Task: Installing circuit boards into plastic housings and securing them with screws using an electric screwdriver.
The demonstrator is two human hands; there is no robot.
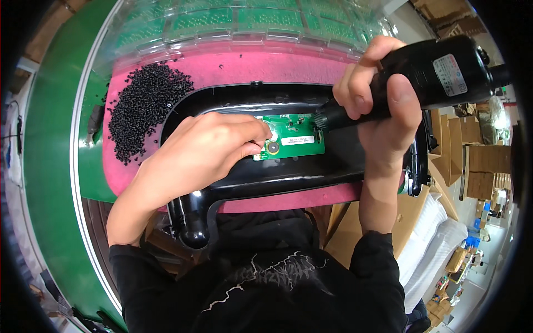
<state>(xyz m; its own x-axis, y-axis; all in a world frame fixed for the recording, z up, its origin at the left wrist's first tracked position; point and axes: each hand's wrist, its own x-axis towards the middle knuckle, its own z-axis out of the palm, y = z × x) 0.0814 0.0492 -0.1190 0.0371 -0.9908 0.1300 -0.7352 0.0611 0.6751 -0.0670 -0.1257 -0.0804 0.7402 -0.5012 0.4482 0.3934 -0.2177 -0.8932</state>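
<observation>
A green circuit board [286, 145] lies inside a long, glossy black plastic housing [277, 171]. The board carries a round buzzer-like part [272, 147] and a white label. At its left end, my left hand [214, 141] has thumb and fingers closed together on the board; the fingertips partly cover that edge. My right hand [383, 100] is wrapped round a black electric screwdriver [422, 72], held nearly level. The screwdriver's nose, with a ribbed collar [327, 117], reaches over the board's right end. Its tip is hidden from me.
On the pink mat [222, 66], left of the housing, is a heap of small black screws [144, 100]. Clear plastic trays [233, 28] with several green boards stand at the back. Cardboard boxes [480, 172] and white wrapping [438, 244] are on the right.
</observation>
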